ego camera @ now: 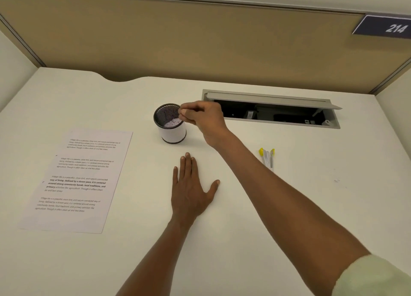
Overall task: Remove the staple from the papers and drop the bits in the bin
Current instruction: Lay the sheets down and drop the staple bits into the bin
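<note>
A small black mesh bin [172, 131] lined with white paper stands at the desk's middle. My right hand [203, 117] hovers at the bin's right rim, thumb and fingertips pinched together over the opening; whatever they hold is too small to see. My left hand [191, 187] lies flat on the desk in front of the bin, palm down, fingers spread, holding nothing. The printed papers [77, 180] lie flat on the left of the desk, apart from both hands.
A yellow-tipped tweezer-like tool [268, 158] lies to the right of my right forearm. An open cable tray [273, 110] is set into the desk behind the bin. Beige partition walls close the back and sides.
</note>
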